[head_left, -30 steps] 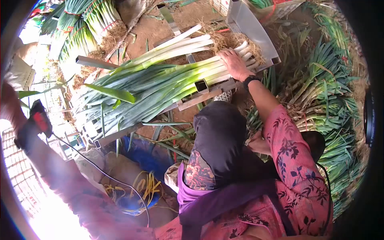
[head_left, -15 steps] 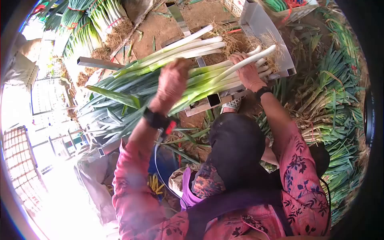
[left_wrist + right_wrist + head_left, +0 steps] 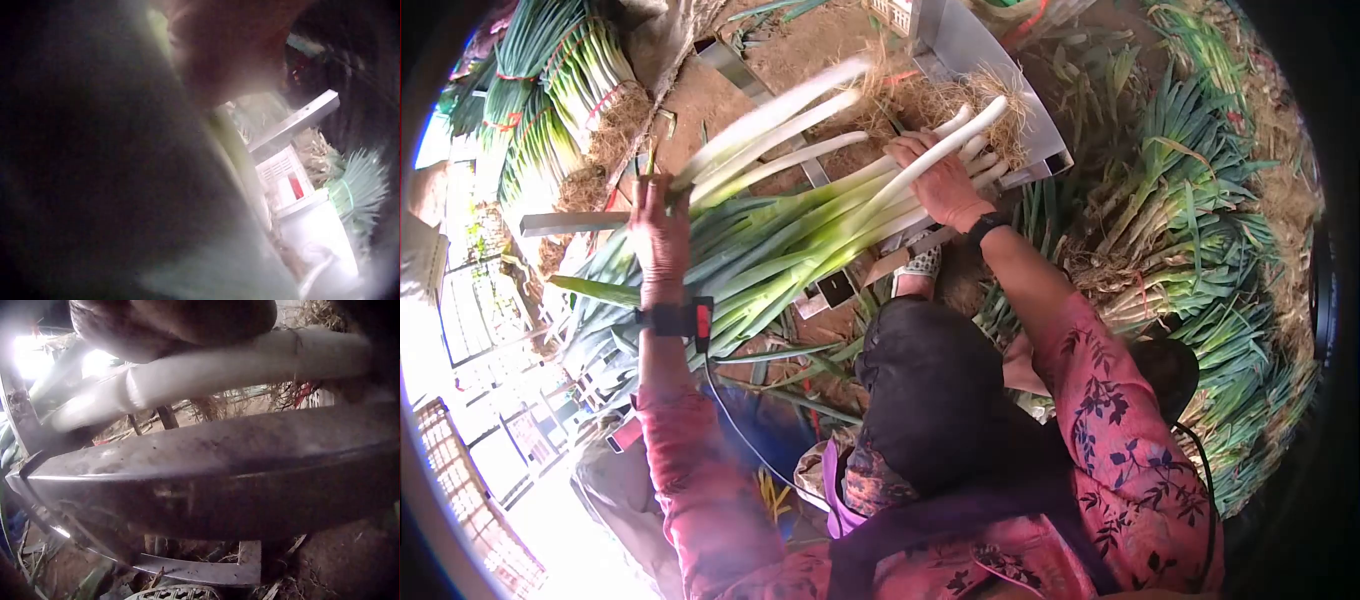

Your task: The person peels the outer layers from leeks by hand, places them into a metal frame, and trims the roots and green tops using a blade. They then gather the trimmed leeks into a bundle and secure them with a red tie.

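Long leeks [image 3: 800,230] lie across a metal frame [image 3: 835,290], roots to the upper right and green leaves to the lower left. My left hand [image 3: 662,240] grips several leeks where white turns green; their pale stalks [image 3: 775,150] fan out over the frame. Near the root end, my right hand [image 3: 945,190] has its fingers bent over the white stalks, and one loose stalk [image 3: 975,125] slants across it. The left wrist view is dark and blurred, with part of the hand [image 3: 228,47] at its top. In the right wrist view, the hand [image 3: 175,322] is above a white stalk [image 3: 212,372].
A metal end plate [image 3: 990,75] stands by the roots. Tied leek bundles [image 3: 590,75] lie at upper left, and a leek pile [image 3: 1210,220] fills the right. A metal bar [image 3: 570,223] juts out left. A person's dark-covered head [image 3: 940,370] is below the frame.
My left hand came in from the far left, crossed over the leaves, and now grips the leeks further left. One stalk now lies across my right hand, which stays near the roots.
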### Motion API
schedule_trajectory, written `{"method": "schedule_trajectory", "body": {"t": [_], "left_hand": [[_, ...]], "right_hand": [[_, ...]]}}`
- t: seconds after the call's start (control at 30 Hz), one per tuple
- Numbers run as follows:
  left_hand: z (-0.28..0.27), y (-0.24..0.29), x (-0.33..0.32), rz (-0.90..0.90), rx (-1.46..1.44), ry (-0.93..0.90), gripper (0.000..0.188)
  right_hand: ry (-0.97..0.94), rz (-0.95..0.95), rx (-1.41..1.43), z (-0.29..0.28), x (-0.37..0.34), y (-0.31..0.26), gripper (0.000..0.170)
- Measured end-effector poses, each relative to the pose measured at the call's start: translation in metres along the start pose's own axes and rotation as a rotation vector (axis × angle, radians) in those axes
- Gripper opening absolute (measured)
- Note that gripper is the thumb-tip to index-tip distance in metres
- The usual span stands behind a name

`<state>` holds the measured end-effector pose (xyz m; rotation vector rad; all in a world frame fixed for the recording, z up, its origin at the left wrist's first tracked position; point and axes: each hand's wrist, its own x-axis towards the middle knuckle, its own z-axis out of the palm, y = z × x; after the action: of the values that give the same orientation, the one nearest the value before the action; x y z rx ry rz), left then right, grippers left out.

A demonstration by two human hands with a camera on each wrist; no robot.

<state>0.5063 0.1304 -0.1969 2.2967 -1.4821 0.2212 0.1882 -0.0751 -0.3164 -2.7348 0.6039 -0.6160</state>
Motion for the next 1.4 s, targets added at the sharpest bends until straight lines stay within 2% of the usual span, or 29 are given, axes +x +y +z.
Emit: {"method": "schedule_trajectory", "body": {"t": [0.07, 0.13, 0.2, 0.27, 0.33, 0.4, 0.47, 0.53, 0.57, 0.6, 0.63, 0.67, 0.7, 0.73, 0.8, 0.87, 0.9, 0.93, 0.97, 1.0, 1.07, 1.1, 1.13, 1.2, 1.23, 1.27, 1.33, 1.4], "left_hand": [[-0.016, 0.001, 0.014, 0.017, -0.225, 0.087, 0.027], [-0.038, 0.013, 0.035, 0.095, -0.154, 0.313, 0.025], [-0.083, 0.054, 0.063, -0.014, -0.136, 0.193, 0.024], [-0.108, 0.067, 0.088, 0.183, -0.234, 0.063, 0.025], [-0.118, 0.077, 0.107, 0.182, -0.253, -0.137, 0.025], [-0.112, 0.081, 0.111, -0.021, -0.313, -0.308, 0.023], [-0.082, 0.049, 0.113, -0.008, -0.279, -0.474, 0.022], [-0.041, 0.039, 0.095, 0.1, -0.163, -0.462, 0.02], [-0.025, 0.049, 0.08, 0.093, -0.243, -0.488, 0.022], [-0.008, 0.055, 0.066, -0.118, -0.32, -0.593, 0.025], [0.022, 0.042, 0.055, -0.118, -0.347, -0.661, 0.026], [0.035, 0.052, 0.041, -0.175, -0.469, -0.662, 0.029], [0.06, 0.043, 0.031, -0.058, -0.416, -0.62, 0.032], [0.067, 0.055, 0.023, -0.016, -0.374, -0.571, 0.033], [0.094, 0.062, 0.009, -0.013, -0.313, -0.524, 0.03], [0.104, 0.071, 0.007, 0.02, -0.384, -0.513, 0.028], [0.099, 0.077, 0.009, -0.025, -0.345, -0.547, 0.029], [0.097, 0.081, 0.01, -0.071, -0.308, -0.584, 0.029], [0.099, 0.078, 0.01, -0.02, -0.339, -0.551, 0.029], [0.1, 0.075, 0.011, -0.028, -0.341, -0.55, 0.029], [0.096, 0.074, 0.013, -0.002, -0.38, -0.611, 0.029], [0.095, 0.074, 0.014, 0.003, -0.419, -0.6, 0.028], [0.095, 0.075, 0.013, -0.002, -0.411, -0.603, 0.028], [0.096, 0.075, 0.013, -0.032, -0.349, -0.625, 0.027], [0.098, 0.075, 0.008, 0.145, -0.261, -0.516, 0.028], [0.097, 0.071, 0.0, 0.141, -0.262, -0.514, 0.028], [0.072, 0.08, -0.018, 0.091, -0.079, -0.39, 0.033], [0.066, 0.063, -0.022, 0.088, 0.021, -0.404, 0.039]], "right_hand": [[0.001, 0.0, 0.011, 0.002, 0.002, 0.0, 0.033], [-0.015, -0.039, -0.038, 0.002, 0.002, 0.001, 0.034], [-0.031, -0.014, -0.01, 0.002, 0.001, 0.002, 0.034], [-0.042, 0.007, 0.015, 0.002, 0.001, 0.001, 0.035], [-0.07, 0.012, 0.026, 0.001, 0.001, 0.002, 0.037], [-0.077, 0.013, 0.007, 0.004, 0.0, 0.003, 0.037], [-0.084, 0.015, -0.012, 0.006, -0.001, 0.006, 0.037], [-0.064, 0.023, 0.029, 0.011, -0.001, 0.007, 0.037], [-0.061, 0.02, 0.038, 0.012, -0.002, 0.008, 0.037], [-0.06, 0.016, 0.039, 0.012, -0.001, 0.007, 0.037], [-0.045, -0.01, 0.004, 0.01, -0.001, 0.006, 0.035], [-0.034, -0.033, -0.031, 0.008, -0.002, 0.006, 0.034], [-0.04, -0.032, -0.035, 0.006, -0.001, 0.006, 0.034], [-0.033, -0.023, -0.015, 0.005, 0.0, 0.005, 0.033], [-0.031, -0.009, 0.01, 0.005, -0.001, 0.003, 0.031], [-0.014, -0.004, -0.001, 0.007, -0.001, 0.004, 0.029], [-0.013, -0.007, -0.004, 0.004, 0.0, 0.002, 0.029], [0.014, 0.024, 0.113, 0.002, 0.0, 0.001, 0.029], [0.039, 0.055, 0.232, 0.002, 0.001, 0.0, 0.029], [0.032, 0.05, 0.233, 0.0, 0.006, -0.002, 0.029], [0.268, 0.031, 0.366, -0.011, 0.019, -0.011, 0.029], [0.272, 0.011, 0.34, -0.022, 0.033, -0.013, 0.029], [0.187, -0.003, 0.327, -0.012, 0.039, 0.0, 0.03], [-0.014, 0.031, 0.082, 0.013, 0.043, 0.028, 0.029], [-0.106, -0.036, -0.029, 0.015, 0.044, 0.033, 0.031], [-0.108, -0.04, -0.028, 0.019, 0.043, 0.036, 0.031], [-0.036, -0.025, -0.013, 0.02, 0.041, 0.035, 0.03], [0.002, -0.074, -0.042, 0.021, 0.042, 0.035, 0.028]]}}
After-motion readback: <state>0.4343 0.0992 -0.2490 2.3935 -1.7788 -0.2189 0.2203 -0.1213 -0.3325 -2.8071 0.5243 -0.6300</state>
